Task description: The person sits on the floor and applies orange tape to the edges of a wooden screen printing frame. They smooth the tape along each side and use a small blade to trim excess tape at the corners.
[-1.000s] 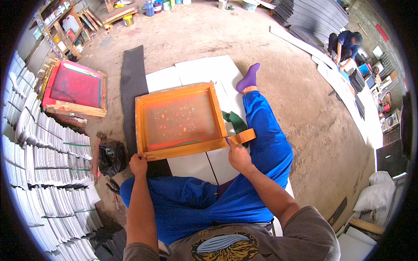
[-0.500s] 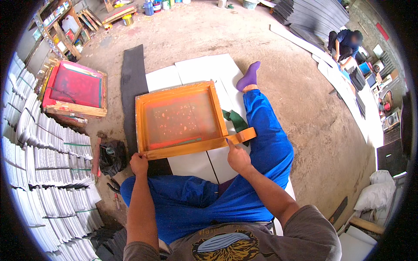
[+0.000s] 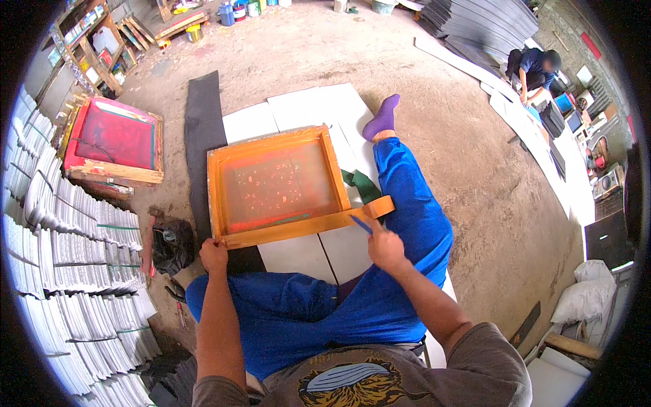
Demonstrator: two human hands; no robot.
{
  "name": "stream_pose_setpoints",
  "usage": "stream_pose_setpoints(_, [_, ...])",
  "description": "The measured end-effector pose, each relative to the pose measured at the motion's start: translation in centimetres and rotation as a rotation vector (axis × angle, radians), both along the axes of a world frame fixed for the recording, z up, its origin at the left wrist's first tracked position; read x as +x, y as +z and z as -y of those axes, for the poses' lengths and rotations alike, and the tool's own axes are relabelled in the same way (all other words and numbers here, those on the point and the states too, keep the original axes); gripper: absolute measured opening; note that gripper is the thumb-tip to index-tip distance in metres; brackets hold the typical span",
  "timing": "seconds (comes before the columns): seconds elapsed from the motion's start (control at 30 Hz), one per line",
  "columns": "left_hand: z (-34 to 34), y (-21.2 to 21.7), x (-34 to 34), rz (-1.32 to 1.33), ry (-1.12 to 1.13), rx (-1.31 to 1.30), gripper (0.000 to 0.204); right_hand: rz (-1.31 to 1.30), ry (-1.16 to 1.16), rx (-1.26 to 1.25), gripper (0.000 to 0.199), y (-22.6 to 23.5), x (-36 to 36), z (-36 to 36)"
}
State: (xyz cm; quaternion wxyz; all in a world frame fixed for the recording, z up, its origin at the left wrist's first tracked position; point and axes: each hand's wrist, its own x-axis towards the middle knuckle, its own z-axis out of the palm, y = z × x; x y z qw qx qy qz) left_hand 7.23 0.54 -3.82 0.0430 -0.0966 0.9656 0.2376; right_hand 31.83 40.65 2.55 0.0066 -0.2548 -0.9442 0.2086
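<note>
A wooden screen-printing frame [image 3: 333,168] with a see-through, orange-stained mesh [image 3: 274,186] lies flat before me. Along its near side runs a strip of brown tape [image 3: 291,232], whose far right end curls up by my right knee. My left hand [image 3: 214,255] is closed at the frame's near left corner, pinching the tape's end there. Just below the tape on the right, my right hand [image 3: 387,248] is closed round a slim blue tool [image 3: 361,224], its tip pointing up and left at the tape. Whether it is a pen or a cutter I cannot tell.
White sheets [image 3: 298,254] and a dark strip [image 3: 205,122] lie under the frame, a green scrap [image 3: 365,186] beside it. At left are a pink-red screen [image 3: 114,136], stacked white bundles [image 3: 74,258] and a black bag [image 3: 173,244]. Another person [image 3: 536,71] crouches far right.
My right hand has moved slightly right and down from the tape, and the blue tool now shows clearly in it. My left hand stays at the corner.
</note>
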Motion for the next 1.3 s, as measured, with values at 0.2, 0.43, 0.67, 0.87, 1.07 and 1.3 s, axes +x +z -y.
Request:
stream_pose_setpoints(0.2, [0.0,0.9,0.2,-0.002,-0.017,-0.024,0.027,0.107,-0.012,0.026,0.058,5.0,-5.9,-6.7])
stream_pose_setpoints(0.43, [1.0,1.2,-0.6,-0.161,-0.114,0.129,0.024,0.387,0.133,0.067,0.050,1.8,-6.9,-11.1])
stream_pose_setpoints(0.67, [3.0,0.0,-1.0,-0.155,-0.126,0.126,0.024,0.377,0.187,-0.029,0.056,7.8,-7.4,-10.1])
stream_pose_setpoints(0.87, [0.9,1.8,-0.9,-0.026,-0.039,0.069,0.028,-0.041,-0.005,-0.185,0.055,6.4,-11.0,-14.8])
stream_pose_setpoints(1.07, [1.2,1.2,-1.6,-0.019,-0.095,0.037,0.028,-0.237,-0.189,-0.311,0.048,-1.5,-19.9,-15.6])
stream_pose_setpoints(1.3, [1.3,1.2,-1.5,0.060,-0.039,0.150,0.027,-0.256,-0.321,-0.168,0.047,-7.7,-27.7,-15.3])
